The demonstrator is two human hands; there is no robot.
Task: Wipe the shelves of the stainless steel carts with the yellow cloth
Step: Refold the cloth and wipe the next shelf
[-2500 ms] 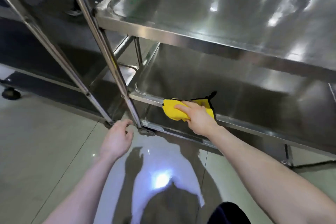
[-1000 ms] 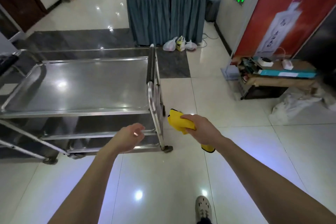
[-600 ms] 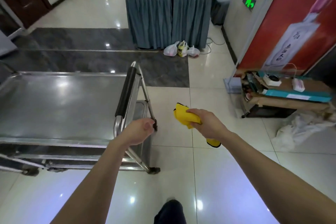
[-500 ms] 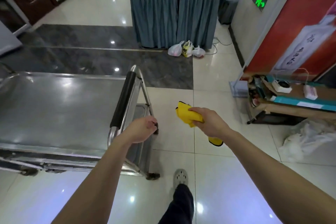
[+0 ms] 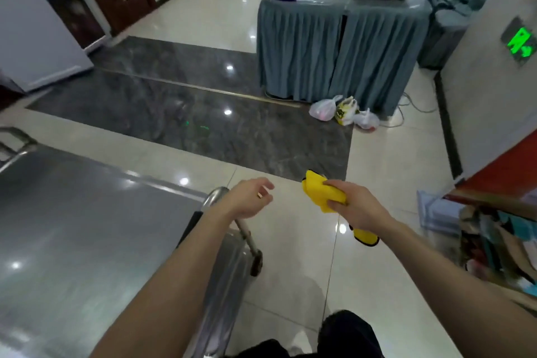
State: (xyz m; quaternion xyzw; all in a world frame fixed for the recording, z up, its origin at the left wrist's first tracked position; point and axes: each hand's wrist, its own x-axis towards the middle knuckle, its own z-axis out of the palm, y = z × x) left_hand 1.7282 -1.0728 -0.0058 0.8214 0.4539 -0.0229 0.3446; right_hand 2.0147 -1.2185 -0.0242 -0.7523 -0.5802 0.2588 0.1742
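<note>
Right grip (image 5: 354, 207) holds the bunched yellow cloth (image 5: 317, 190) in the air over the floor (image 5: 293, 244), beside the cart (image 5: 72, 226). I read left grip (image 5: 247, 198) as loose-fingered, empty, just above the handle (image 5: 215, 194).

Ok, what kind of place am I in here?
Probably a hotel or restaurant banquet hallway: skirted tables under plastic covers, a stainless steel cart, a glossy tiled floor and a green exit sign on the wall.
</note>
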